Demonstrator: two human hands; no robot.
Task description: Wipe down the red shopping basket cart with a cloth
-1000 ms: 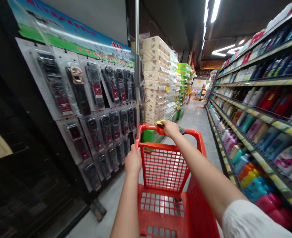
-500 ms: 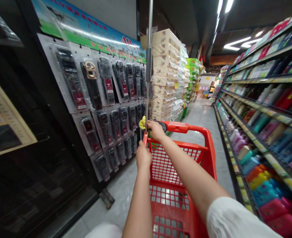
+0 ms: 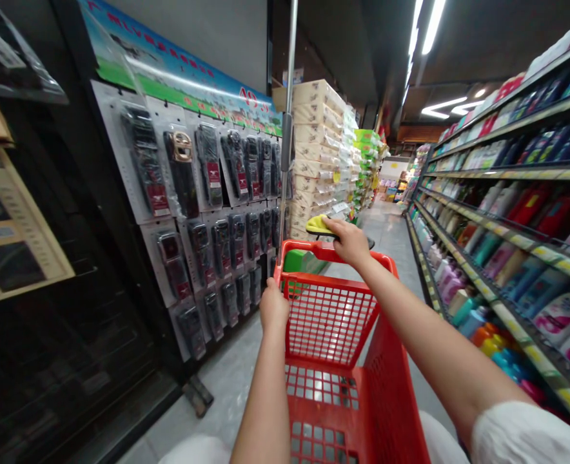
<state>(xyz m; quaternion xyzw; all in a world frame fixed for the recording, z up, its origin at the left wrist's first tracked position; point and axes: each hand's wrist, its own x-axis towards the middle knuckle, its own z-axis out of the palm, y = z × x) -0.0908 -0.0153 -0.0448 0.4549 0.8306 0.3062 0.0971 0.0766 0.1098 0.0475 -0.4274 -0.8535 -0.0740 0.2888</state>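
Note:
A red plastic shopping basket (image 3: 331,322) with grid walls stands in front of me. My left hand (image 3: 273,306) is closed around its left rim, near a thin metal pole (image 3: 287,135) that rises upright past that side. At the far rim, my right hand (image 3: 350,243) holds a folded yellow and dark grey cloth (image 3: 320,225) over the handle bar. The cloth's dark part shows on both sides of the fingers. My fingertips are partly hidden. Only the bare grid and red bottom show inside the basket.
At left, packaged belts (image 3: 183,167) hang on a display rack (image 3: 106,129), whose foot (image 3: 198,394) juts onto the floor. Stacked cream packs (image 3: 311,129) stand ahead. Shelves of bottles (image 3: 521,245) line the right side, and a tiled aisle (image 3: 384,225) runs between.
My right hand has moved right along the far rim with the cloth, away from the pole. My left hand still grips the left rim. The view has shifted slightly.

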